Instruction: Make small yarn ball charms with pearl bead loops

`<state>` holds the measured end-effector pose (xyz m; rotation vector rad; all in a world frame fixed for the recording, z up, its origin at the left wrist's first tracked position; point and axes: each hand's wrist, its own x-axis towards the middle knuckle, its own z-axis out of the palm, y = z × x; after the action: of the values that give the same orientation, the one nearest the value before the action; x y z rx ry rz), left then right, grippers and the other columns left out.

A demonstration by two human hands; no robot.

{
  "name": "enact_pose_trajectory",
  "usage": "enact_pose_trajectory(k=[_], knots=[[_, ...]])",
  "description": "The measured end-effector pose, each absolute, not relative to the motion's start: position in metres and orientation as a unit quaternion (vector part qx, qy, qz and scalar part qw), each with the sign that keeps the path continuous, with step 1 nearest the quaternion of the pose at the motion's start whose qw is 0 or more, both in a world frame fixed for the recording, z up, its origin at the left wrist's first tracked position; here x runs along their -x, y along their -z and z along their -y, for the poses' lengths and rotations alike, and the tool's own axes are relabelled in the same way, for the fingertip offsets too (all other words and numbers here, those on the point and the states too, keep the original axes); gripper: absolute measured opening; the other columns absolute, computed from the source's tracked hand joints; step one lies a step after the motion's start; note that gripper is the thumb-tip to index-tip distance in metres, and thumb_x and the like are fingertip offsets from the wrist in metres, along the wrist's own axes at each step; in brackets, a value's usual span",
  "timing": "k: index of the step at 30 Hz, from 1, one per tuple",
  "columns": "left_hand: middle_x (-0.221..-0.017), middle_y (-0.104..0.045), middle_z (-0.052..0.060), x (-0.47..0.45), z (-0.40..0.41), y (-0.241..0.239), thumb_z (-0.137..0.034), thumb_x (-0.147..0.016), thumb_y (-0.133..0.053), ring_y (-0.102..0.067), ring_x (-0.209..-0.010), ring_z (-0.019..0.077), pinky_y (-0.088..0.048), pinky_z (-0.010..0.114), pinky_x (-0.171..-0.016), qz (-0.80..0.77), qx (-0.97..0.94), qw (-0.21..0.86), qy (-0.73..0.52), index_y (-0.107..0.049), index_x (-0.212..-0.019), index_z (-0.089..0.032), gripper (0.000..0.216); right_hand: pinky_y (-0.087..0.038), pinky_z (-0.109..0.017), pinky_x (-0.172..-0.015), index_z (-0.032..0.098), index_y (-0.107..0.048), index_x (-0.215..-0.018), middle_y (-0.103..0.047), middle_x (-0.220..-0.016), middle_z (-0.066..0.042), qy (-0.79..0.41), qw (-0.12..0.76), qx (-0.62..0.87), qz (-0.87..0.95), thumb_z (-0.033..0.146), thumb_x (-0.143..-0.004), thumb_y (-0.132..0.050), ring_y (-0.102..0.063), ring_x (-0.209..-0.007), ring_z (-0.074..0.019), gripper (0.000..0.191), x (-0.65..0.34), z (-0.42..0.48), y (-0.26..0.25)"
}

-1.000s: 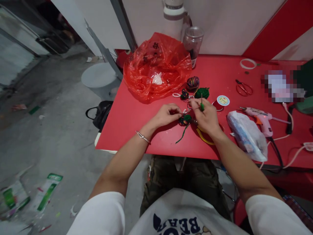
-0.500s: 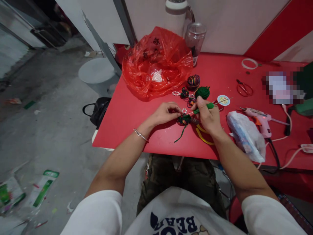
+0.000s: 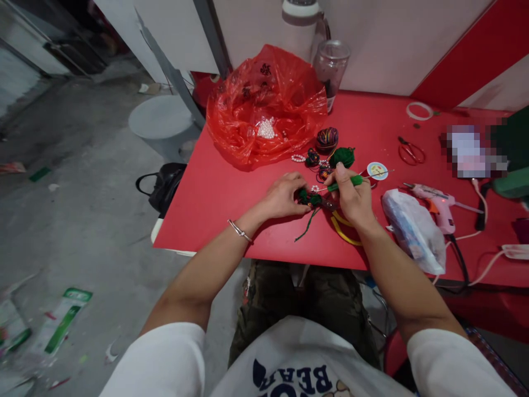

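Note:
My left hand (image 3: 287,196) pinches a small dark green and multicoloured yarn piece (image 3: 306,197) between thumb and fingers, low over the table. A ring of white pearl beads (image 3: 314,188) shows at its upper edge, and a green yarn tail (image 3: 309,221) trails toward me. In my right hand (image 3: 350,197) is a green-handled crochet hook (image 3: 356,180), its metal tip pointing left at the beads. Beyond my hands lie a green yarn ball (image 3: 344,157), a multicoloured yarn ball (image 3: 327,139) and beaded yarn pieces (image 3: 313,158). My fingers partly hide the yarn piece.
A red plastic bag (image 3: 268,105) holding pearl beads lies behind my left hand. To the right are a white plastic package (image 3: 415,231), a pink glue gun (image 3: 440,204) with cables, and red-handled scissors (image 3: 411,151). A yellow strip (image 3: 345,231) lies below my right hand.
The left fingers have shifted around the yarn piece, with the thumb now lower. The pearl ring has moved slightly right, and the hook tip has drawn back a little to the right.

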<state>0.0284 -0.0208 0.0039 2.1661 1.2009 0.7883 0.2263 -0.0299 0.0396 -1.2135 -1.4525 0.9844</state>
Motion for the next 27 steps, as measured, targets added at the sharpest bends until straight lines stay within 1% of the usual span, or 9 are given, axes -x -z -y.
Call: enact_pose_trajectory(k=[2, 4, 8, 10, 12, 15, 19, 23, 27], knots=[[-0.091, -0.061, 0.003, -0.029, 0.020, -0.002, -0.025, -0.071, -0.083, -0.056, -0.083, 0.0179, -0.045, 0.034, -0.076, -0.445, -0.789, 0.274, -0.323, -0.062, -0.087, -0.020, 0.027, -0.037, -0.025, -0.046, 0.021, -0.069, -0.069, -0.050, -0.051, 0.003, -0.403, 0.488, 0.498, 0.593, 0.084, -0.090, -0.055, -0.046, -0.046, -0.0093, 0.068, -0.226, 0.030, -0.040], [-0.090, -0.062, 0.001, -0.029, 0.020, -0.002, -0.024, -0.070, -0.083, -0.055, -0.079, 0.0153, -0.045, 0.031, -0.072, -0.452, -0.752, 0.310, -0.366, -0.057, -0.087, -0.020, 0.032, -0.038, -0.024, -0.046, 0.021, -0.069, -0.070, -0.052, -0.053, 0.002, -0.401, 0.504, 0.490, 0.587, 0.084, -0.090, -0.055, -0.047, -0.047, -0.0092, 0.067, -0.225, 0.030, -0.038], [-0.076, -0.064, -0.003, -0.027, 0.020, -0.005, -0.024, -0.072, -0.083, -0.058, -0.063, 0.0110, -0.045, 0.027, -0.059, -0.466, -0.612, 0.478, -0.424, -0.049, -0.093, -0.022, 0.041, -0.038, -0.023, -0.045, 0.022, -0.071, -0.075, -0.055, -0.055, 0.002, -0.403, 0.554, 0.473, 0.553, 0.082, -0.091, -0.054, -0.049, -0.046, -0.0092, 0.065, -0.226, 0.028, -0.036], [-0.070, -0.065, -0.005, -0.027, 0.020, -0.007, -0.024, -0.071, -0.085, -0.062, -0.055, 0.0116, -0.046, 0.025, -0.053, -0.452, -0.540, 0.563, -0.432, -0.044, -0.095, -0.023, 0.047, -0.039, -0.023, -0.044, 0.022, -0.071, -0.076, -0.056, -0.056, 0.002, -0.403, 0.566, 0.475, 0.541, 0.082, -0.091, -0.055, -0.051, -0.046, -0.0093, 0.064, -0.227, 0.026, -0.036], [-0.071, -0.068, -0.005, -0.028, 0.020, -0.009, -0.024, -0.069, -0.088, -0.066, -0.055, 0.0131, -0.048, 0.024, -0.050, -0.433, -0.493, 0.611, -0.442, -0.042, -0.096, -0.024, 0.053, -0.041, -0.023, -0.045, 0.022, -0.071, -0.077, -0.059, -0.059, 0.001, -0.403, 0.564, 0.478, 0.540, 0.082, -0.090, -0.056, -0.053, -0.047, -0.0096, 0.063, -0.227, 0.025, -0.037], [-0.077, -0.071, -0.003, -0.029, 0.019, -0.010, -0.023, -0.064, -0.092, -0.067, -0.057, 0.0128, -0.051, 0.023, -0.048, -0.418, -0.461, 0.634, -0.460, -0.045, -0.096, -0.022, 0.057, -0.043, -0.023, -0.045, 0.022, -0.071, -0.078, -0.059, -0.059, 0.002, -0.417, 0.544, 0.471, 0.556, 0.080, -0.090, -0.059, -0.054, -0.047, -0.0097, 0.061, -0.227, 0.027, -0.037], [-0.084, -0.075, -0.001, -0.030, 0.018, -0.009, -0.021, -0.062, -0.092, -0.069, -0.062, 0.0125, -0.052, 0.021, -0.049, -0.433, -0.435, 0.641, -0.461, -0.049, -0.097, -0.021, 0.055, -0.047, -0.023, -0.048, 0.023, -0.074, -0.083, -0.062, -0.063, 0.002, -0.442, 0.513, 0.445, 0.586, 0.072, -0.092, -0.064, -0.057, -0.051, -0.0101, 0.051, -0.227, 0.031, -0.033], [-0.080, -0.072, -0.003, -0.030, 0.018, -0.007, -0.019, -0.063, -0.091, -0.066, -0.058, 0.0106, -0.050, 0.020, -0.048, -0.445, -0.428, 0.636, -0.464, -0.051, -0.096, -0.021, 0.053, -0.051, -0.023, -0.055, 0.024, -0.078, -0.091, -0.067, -0.070, 0.001, -0.444, 0.517, 0.429, 0.593, 0.065, -0.093, -0.069, -0.062, -0.059, -0.0107, 0.042, -0.226, 0.032, -0.028], [-0.079, -0.069, -0.004, -0.031, 0.018, -0.006, -0.017, -0.060, -0.090, -0.064, -0.060, 0.0092, -0.047, 0.018, -0.047, -0.427, -0.444, 0.622, -0.483, -0.051, -0.092, -0.020, 0.051, -0.052, -0.024, -0.056, 0.025, -0.079, -0.095, -0.068, -0.072, 0.001, -0.442, 0.514, 0.427, 0.599, 0.064, -0.094, -0.068, -0.062, -0.060, -0.0113, 0.040, -0.226, 0.030, -0.024]])
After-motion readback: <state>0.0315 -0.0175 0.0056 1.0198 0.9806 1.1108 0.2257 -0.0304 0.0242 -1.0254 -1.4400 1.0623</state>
